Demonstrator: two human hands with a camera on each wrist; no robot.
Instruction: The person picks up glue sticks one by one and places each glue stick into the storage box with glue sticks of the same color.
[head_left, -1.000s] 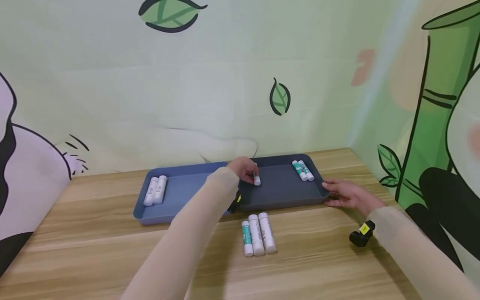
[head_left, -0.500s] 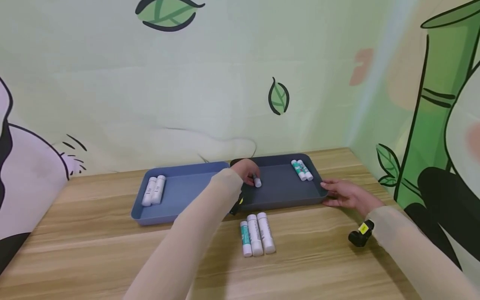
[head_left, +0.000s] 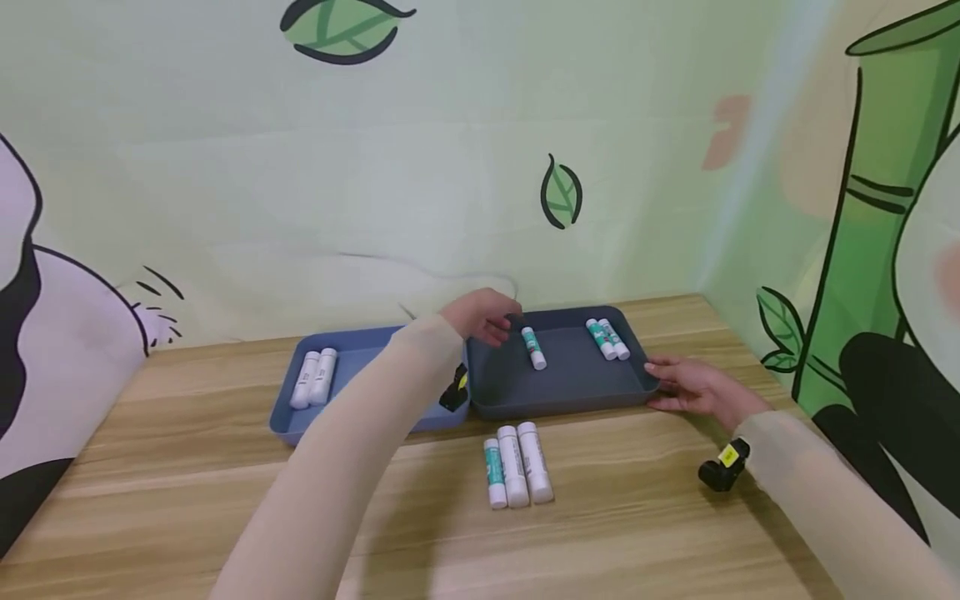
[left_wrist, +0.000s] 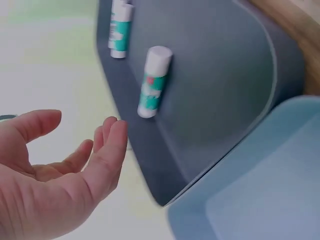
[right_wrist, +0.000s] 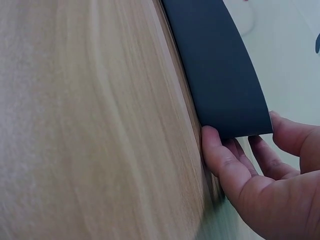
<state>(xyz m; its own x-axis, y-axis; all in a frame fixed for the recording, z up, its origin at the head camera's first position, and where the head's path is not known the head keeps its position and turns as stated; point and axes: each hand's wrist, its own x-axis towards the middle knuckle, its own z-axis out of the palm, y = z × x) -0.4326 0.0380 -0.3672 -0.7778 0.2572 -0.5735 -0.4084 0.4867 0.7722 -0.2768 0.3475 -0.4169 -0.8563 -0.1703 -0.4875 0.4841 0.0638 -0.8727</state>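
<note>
My left hand (head_left: 480, 317) hovers over the left back corner of the dark grey tray (head_left: 577, 387), fingers loosely bent with nothing between them. Just right of it, a small green-and-white glue stick (head_left: 534, 348) lies on the tray floor; the left wrist view shows this glue stick (left_wrist: 154, 82) apart from the fingertips. Two more green-labelled glue sticks (head_left: 607, 339) lie side by side at the tray's right end. My right hand (head_left: 693, 387) holds that end, and in the right wrist view its thumb is at the rim and a finger (right_wrist: 215, 150) at the bottom edge.
A blue tray (head_left: 371, 354) adjoins on the left, partly hidden by the left sleeve, with two larger white glue sticks (head_left: 313, 379). On the wooden table (head_left: 615, 517) in front lie one small green glue stick (head_left: 495, 475) and two larger white ones (head_left: 523, 463). A patterned wall stands behind.
My left hand has let go of the small glue stick, which now lies in the dark tray, and has moved up and left. The right hand stays at the tray's end.
</note>
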